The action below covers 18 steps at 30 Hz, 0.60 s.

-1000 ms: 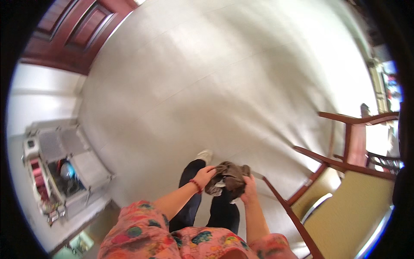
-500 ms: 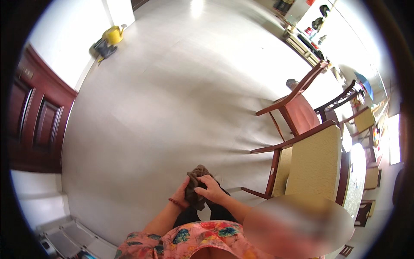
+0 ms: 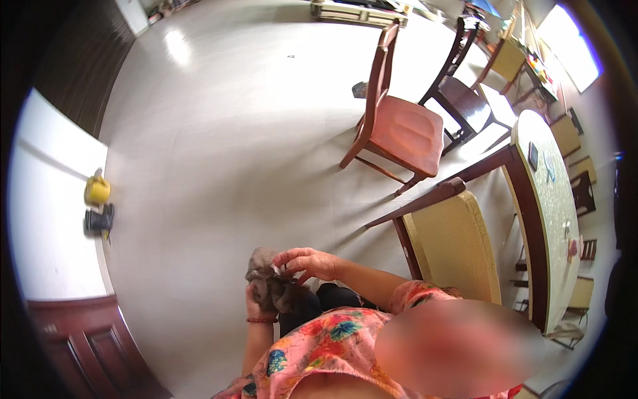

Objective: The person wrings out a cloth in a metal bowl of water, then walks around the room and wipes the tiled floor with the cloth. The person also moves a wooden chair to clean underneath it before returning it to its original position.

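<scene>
A crumpled grey-brown cloth (image 3: 267, 287) is bunched up in front of my body. My left hand (image 3: 258, 304), with a beaded bracelet at the wrist, is closed around it from below and the left; the cloth covers part of its fingers. From the right, my right hand (image 3: 314, 264) reaches over with bent fingers, its fingertips pinched at the cloth's upper right side. A small whitish bit shows at those fingertips, too small to name.
A yellow-padded chair (image 3: 448, 243) stands close on my right beside a table (image 3: 555, 219). Further ahead are a reddish wooden chair (image 3: 405, 130) and a dark chair (image 3: 458, 103). By the left wall sit a yellow watering can (image 3: 98, 190) and dark boots (image 3: 100, 219), near a brown door (image 3: 93, 346).
My view has turned right. The cloth stays in my hands, now held further left and looking fuller. My right hand has shifted to its upper right side.
</scene>
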Each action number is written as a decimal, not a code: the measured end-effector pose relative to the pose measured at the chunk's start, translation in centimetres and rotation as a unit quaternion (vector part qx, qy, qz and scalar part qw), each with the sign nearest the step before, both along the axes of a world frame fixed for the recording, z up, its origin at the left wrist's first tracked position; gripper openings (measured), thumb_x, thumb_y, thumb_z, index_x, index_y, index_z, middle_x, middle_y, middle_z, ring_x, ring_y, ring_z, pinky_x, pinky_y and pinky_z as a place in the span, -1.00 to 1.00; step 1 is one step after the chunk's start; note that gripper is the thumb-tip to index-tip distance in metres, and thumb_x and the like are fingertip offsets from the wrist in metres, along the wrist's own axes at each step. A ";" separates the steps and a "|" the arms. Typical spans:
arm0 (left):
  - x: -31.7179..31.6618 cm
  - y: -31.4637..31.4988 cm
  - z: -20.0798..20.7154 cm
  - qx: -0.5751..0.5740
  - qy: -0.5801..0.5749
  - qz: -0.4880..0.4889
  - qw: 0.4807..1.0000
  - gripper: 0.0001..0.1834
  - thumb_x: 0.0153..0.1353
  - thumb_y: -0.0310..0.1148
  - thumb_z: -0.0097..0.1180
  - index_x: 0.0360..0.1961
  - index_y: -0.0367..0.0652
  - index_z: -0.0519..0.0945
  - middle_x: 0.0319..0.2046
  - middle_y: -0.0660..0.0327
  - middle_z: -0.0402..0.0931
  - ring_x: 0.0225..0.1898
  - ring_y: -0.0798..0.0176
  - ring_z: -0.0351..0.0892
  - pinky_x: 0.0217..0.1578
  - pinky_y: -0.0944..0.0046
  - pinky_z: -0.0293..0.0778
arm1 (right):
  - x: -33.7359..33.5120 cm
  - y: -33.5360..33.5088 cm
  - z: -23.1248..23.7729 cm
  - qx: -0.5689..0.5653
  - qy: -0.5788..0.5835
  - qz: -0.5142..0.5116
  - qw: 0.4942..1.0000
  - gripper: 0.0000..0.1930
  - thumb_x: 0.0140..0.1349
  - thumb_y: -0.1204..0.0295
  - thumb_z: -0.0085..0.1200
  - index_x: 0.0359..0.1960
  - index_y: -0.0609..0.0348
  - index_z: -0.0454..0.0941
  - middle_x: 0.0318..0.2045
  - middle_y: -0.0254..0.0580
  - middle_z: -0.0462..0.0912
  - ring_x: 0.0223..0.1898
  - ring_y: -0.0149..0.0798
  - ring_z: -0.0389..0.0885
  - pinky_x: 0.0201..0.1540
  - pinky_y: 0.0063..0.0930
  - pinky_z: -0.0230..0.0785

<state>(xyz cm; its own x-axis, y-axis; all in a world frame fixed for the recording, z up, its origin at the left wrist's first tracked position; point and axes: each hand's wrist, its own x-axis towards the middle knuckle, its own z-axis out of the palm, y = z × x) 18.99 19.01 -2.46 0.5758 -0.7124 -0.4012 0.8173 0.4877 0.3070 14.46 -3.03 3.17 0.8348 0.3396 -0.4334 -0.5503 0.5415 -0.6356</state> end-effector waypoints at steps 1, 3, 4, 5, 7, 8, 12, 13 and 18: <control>1.6 -0.8 0.6 -0.014 -0.021 0.000 1.000 -0.34 0.10 0.00 -0.06 0.14 -0.21 0.27 0.09 0.05 0.31 0.10 0.04 0.32 0.11 0.03 0.28 | 1.0 -0.8 0.3 0.022 0.013 -0.031 0.999 -0.60 0.15 0.29 -0.02 0.05 0.05 0.40 0.02 -0.30 0.41 0.00 -0.28 0.37 -0.10 -0.21 0.37; 4.7 -2.1 1.3 -0.007 -0.028 0.019 0.999 -0.32 0.09 0.00 -0.02 0.14 -0.23 0.27 0.07 0.04 0.33 0.08 0.03 0.34 0.09 0.00 0.28 | 3.1 -2.5 0.0 0.043 0.047 -0.121 0.991 -0.64 0.14 0.28 -0.02 -0.01 0.05 0.42 -0.01 -0.30 0.41 -0.02 -0.23 0.38 -0.12 -0.15 0.38; 6.5 -2.2 0.9 0.016 -0.025 0.027 0.999 -0.31 0.08 0.01 -0.02 0.15 -0.21 0.26 0.08 0.05 0.32 0.09 0.02 0.32 0.10 -0.02 0.27 | 4.2 -3.4 -0.2 0.049 0.063 -0.163 0.983 -0.66 0.13 0.28 -0.02 -0.04 0.05 0.43 -0.02 -0.30 0.41 -0.03 -0.21 0.38 -0.13 -0.12 0.38; 8.4 -2.4 0.8 0.029 -0.015 0.024 0.999 -0.32 0.08 0.01 -0.01 0.15 -0.19 0.27 0.08 0.06 0.33 0.09 0.02 0.32 0.10 -0.03 0.27 | 5.3 -4.5 -0.6 0.041 0.089 -0.203 0.974 -0.64 0.08 0.23 0.02 -0.08 0.03 0.44 -0.06 -0.30 0.41 -0.08 -0.15 0.36 -0.17 -0.05 0.37; 12.5 -3.1 0.8 0.051 0.008 -0.001 0.999 -0.36 0.09 0.00 -0.04 0.14 -0.14 0.29 0.07 0.09 0.34 0.08 0.02 0.32 0.10 -0.04 0.26 | 7.5 -7.4 -2.6 0.073 0.175 -0.281 0.941 -0.72 0.07 0.26 0.00 -0.19 0.05 0.46 -0.17 -0.27 0.43 -0.16 -0.16 0.38 -0.18 -0.03 0.38; 14.3 -3.6 0.0 0.014 -0.017 -0.009 1.000 -0.36 0.10 0.02 -0.05 0.13 -0.13 0.30 0.07 0.10 0.34 0.08 0.02 0.32 0.10 -0.05 0.26 | 8.3 -9.2 -2.8 0.077 0.203 -0.314 0.924 -0.75 0.07 0.27 -0.02 -0.23 0.05 0.47 -0.23 -0.27 0.44 -0.20 -0.18 0.39 -0.19 -0.02 0.38; 24.1 -7.1 -0.8 0.036 -0.010 -0.099 0.994 -0.32 0.08 0.06 -0.04 0.16 -0.11 0.27 0.11 0.12 0.30 0.11 0.01 0.29 0.11 -0.06 0.25 | 11.3 -14.8 -3.1 0.089 0.239 -0.480 0.839 -0.85 0.09 0.35 -0.10 -0.36 0.09 0.45 -0.47 -0.29 0.51 -0.44 -0.24 0.48 -0.26 -0.06 0.41; 25.9 -9.3 0.8 0.040 -0.023 -0.128 0.991 -0.29 0.07 0.08 -0.04 0.18 -0.11 0.26 0.12 0.11 0.29 0.12 0.00 0.28 0.11 -0.08 0.24 | 11.6 -16.2 -3.6 0.115 0.228 -0.498 0.828 -0.84 0.11 0.34 -0.12 -0.36 0.10 0.45 -0.48 -0.27 0.51 -0.45 -0.23 0.48 -0.27 -0.06 0.41; 34.4 -19.3 3.4 0.049 -0.067 -0.222 0.971 -0.26 0.04 0.11 -0.03 0.14 -0.18 0.30 0.10 0.07 0.31 0.11 -0.03 0.29 0.10 -0.07 0.25 | 13.8 -20.1 -3.0 0.211 0.220 -0.588 0.749 -0.77 0.19 0.28 -0.19 -0.30 0.16 0.42 -0.42 -0.18 0.52 -0.41 -0.15 0.47 -0.26 -0.06 0.41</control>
